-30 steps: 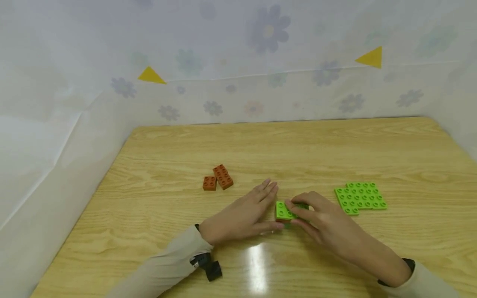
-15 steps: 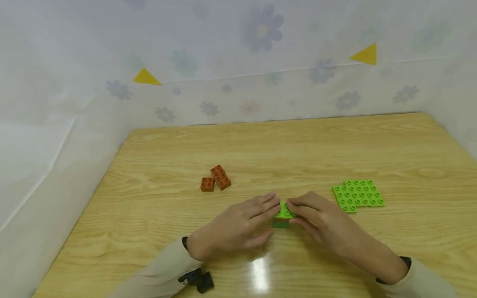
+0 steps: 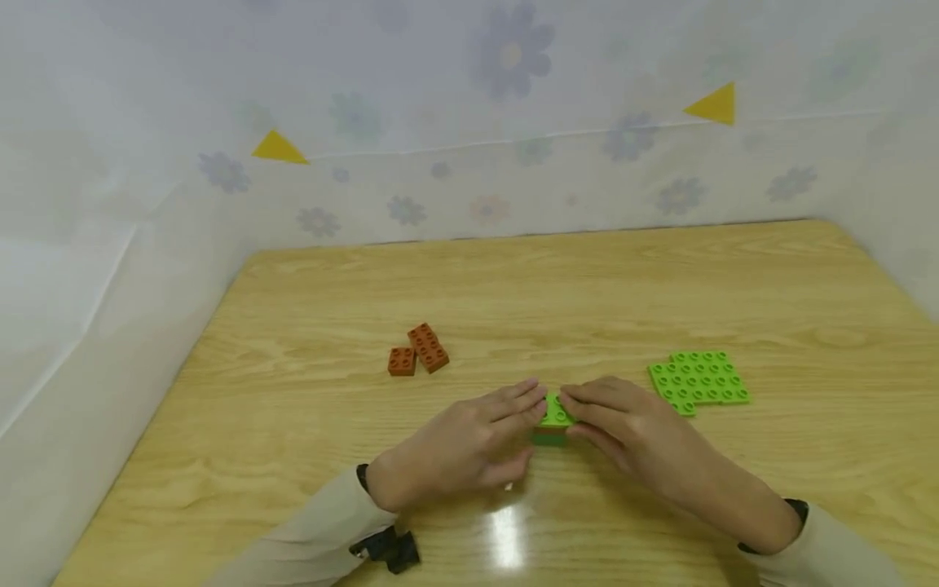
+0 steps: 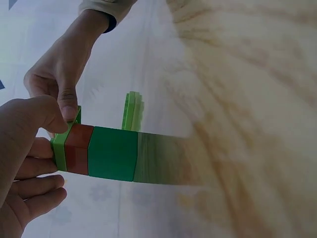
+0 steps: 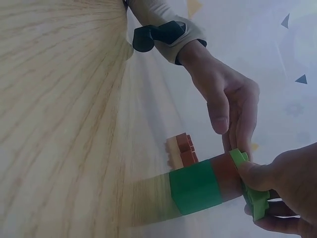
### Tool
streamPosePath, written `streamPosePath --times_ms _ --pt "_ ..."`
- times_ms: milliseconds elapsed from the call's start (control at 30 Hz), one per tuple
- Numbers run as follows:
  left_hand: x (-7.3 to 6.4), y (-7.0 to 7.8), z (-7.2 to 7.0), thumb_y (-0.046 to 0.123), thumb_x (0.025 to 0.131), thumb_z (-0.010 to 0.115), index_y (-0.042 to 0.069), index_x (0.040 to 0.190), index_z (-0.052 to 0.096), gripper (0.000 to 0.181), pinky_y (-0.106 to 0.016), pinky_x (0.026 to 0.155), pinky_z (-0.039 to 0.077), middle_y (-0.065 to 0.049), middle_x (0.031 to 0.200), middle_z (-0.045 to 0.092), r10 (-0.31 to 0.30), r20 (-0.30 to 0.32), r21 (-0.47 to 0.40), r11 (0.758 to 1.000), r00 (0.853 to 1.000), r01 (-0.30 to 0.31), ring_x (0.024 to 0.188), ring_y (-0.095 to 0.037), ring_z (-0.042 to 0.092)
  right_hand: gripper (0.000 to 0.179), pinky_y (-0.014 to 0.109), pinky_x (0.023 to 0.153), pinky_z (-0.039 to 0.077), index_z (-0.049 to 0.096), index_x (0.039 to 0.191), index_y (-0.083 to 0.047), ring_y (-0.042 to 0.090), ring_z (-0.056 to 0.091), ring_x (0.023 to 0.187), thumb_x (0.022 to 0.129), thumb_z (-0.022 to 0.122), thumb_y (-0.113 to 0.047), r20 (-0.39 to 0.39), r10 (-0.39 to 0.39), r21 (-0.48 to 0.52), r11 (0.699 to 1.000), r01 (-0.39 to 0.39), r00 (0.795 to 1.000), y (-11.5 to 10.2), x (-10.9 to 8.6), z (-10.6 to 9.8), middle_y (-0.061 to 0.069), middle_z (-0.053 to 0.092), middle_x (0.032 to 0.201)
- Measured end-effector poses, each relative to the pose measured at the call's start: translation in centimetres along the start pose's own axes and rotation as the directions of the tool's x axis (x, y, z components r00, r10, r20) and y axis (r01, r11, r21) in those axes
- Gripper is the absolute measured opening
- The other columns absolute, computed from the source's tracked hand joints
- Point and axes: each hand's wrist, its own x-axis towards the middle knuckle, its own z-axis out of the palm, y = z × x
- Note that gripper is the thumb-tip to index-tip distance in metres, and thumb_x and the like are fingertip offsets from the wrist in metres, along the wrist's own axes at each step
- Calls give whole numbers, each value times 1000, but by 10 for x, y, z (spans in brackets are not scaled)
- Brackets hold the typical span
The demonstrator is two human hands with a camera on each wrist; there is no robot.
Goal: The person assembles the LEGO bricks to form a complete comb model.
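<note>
Fingers point(image 3: 519, 405) of the left hand point(image 3: 465, 444) reach forward and right in the head view, straight and laid side by side, their tips at the left edge of a light-green studded plate point(image 3: 556, 410). Its thumb points toward the stack, lower and nearer the body. Opposite, the right hand point(image 3: 641, 432) comes in from the lower right, back uppermost, its fingers bent down to pinch the plate's right end. This plate tops a small upright stack on the wooden table point(image 3: 308, 326), between both hands; a dark-green block point(image 3: 548, 439) forms the base. Both forearms slant inward from the bottom corners.

From the left wrist, a reddish-brown brick point(image 4: 78, 149) shows sandwiched between block and plate. The left hand's other fingers stretch out behind the plate, while its thumb crosses in front near the top; contact there is hard to judge. The right thumb presses down at the plate's far end.

Through the right wrist camera, the right thumb lies against the plate and the fingers curl round its opposite side, gripping it. The left thumb hangs apart from the stack, and the fingers behind it extend to the plate's edge.
</note>
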Motion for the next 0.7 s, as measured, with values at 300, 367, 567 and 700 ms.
streamPosePath --times_ms 300,367,567,700 --pt "1 0 1 17 90 66 -5 128 59 45 -27 107 36 -19 135 54 -8 -22 17 1000 1000 8 131 -28 47 45 20 82 54 73 101 4 24 67 89 101 48 -33 -13 47 87 995 -45 999 3 -4 4 12 70 103" --pt "1 0 2 17 90 66 -5 128 59 44 -27 106 38 -19 135 54 -5 -21 25 1000 1000 5 130 -28 47 44 17 83 53 73 101 4 24 67 89 100 50 -34 -22 50 112 993 -47 999 5 -5 4 12 70 103" --pt "2 0 3 18 91 65 -4 129 58 44 -27 106 38 -19 135 54 -3 -11 32 999 1000 3 130 -27 47 47 13 86 50 73 107 1 19 66 94 101 48 -39 19 76 111 991 -78 997 6 -9 0 7 69 107" --pt "2 0 3 18 91 65 -4 128 59 43 -27 105 39 -18 134 55 -12 -15 28 1000 1000 12 130 -27 48 50 12 88 48 71 111 0 19 66 95 101 46 -41 52 90 101 990 -95 995 7 -9 -3 6 70 108"
